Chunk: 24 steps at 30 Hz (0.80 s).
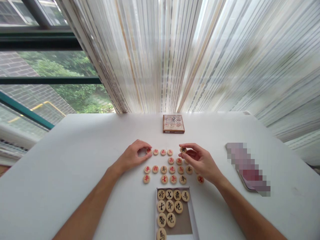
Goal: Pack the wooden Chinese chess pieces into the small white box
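Observation:
My left hand point(133, 154) pinches a round wooden Chinese chess piece with red writing point(149, 151) at the left end of the top row. Between the thumb and fingers of my right hand point(201, 160) is another Chinese chess piece point(183, 150), its writing dark, at that row's right end. Red-marked pieces point(163, 152) lie between the two hands. Below them, more rows mix red-marked and black-marked pieces point(163, 169); my right hand partly covers some at the right. Nearest me, an open box tray point(183, 226) holds several black-marked pieces point(169, 206).
A printed Chinese chess box lid point(173, 124) lies farther back on the white table point(120, 130). To the right rests a phone-like object point(247, 170), mostly pixelated. Striped curtains point(160, 60) hang behind the table, with a window point(50, 80) at left.

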Each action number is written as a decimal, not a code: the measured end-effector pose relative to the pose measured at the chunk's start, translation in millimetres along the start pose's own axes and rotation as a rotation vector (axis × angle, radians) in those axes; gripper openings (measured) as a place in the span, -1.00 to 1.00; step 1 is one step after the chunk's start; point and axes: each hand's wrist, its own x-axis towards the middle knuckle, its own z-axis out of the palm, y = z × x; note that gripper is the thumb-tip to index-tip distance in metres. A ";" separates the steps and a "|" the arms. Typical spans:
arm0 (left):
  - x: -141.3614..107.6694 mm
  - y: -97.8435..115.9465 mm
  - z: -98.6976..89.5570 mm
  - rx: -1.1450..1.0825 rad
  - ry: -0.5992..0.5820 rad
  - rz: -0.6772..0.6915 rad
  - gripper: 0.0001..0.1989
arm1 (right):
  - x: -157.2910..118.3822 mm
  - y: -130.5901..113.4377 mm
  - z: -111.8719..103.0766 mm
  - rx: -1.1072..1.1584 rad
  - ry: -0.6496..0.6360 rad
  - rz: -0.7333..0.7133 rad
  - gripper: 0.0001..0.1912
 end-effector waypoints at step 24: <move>1.8 -18.6 7.3 -0.142 0.252 -0.091 -0.74 | -0.5 -12.8 -8.6 0.060 0.074 -0.024 -0.76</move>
